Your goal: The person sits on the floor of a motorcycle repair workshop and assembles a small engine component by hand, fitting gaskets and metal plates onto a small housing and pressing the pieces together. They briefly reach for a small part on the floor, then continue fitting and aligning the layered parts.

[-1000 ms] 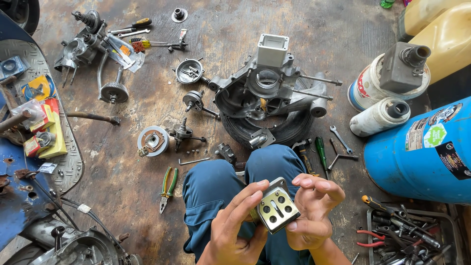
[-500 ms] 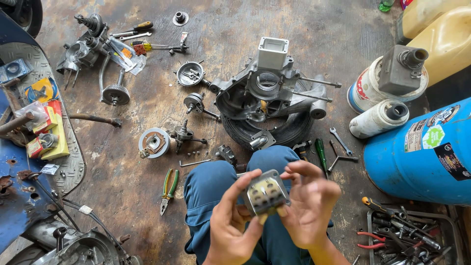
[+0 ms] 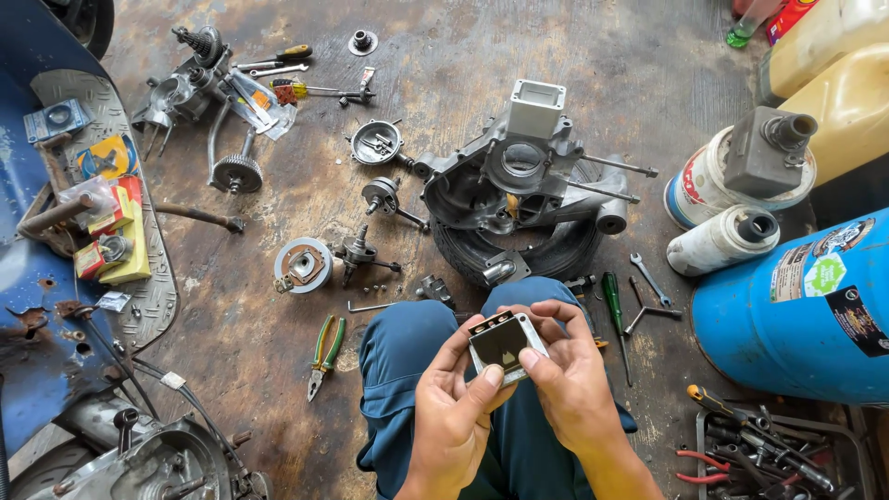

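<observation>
Small square metal reed valve block (image 3: 505, 344) being held above the lap, over blue trousers (image 3: 407, 370). Being pinched along its edges by both hands: left hand (image 3: 454, 407) closing thumb and fingers on the near and left side, right hand (image 3: 569, 375) wrapping the right and top edge. Likely proving rigid, fairly light, possibly oily; thin inner petals probably bending easily, so gripping by the frame seeming safest. Lying beyond on the stained floor: engine crankcase (image 3: 523, 181) resting on a tyre (image 3: 519, 250), green-handled pliers (image 3: 324, 352), blue drum (image 3: 806, 310).
</observation>
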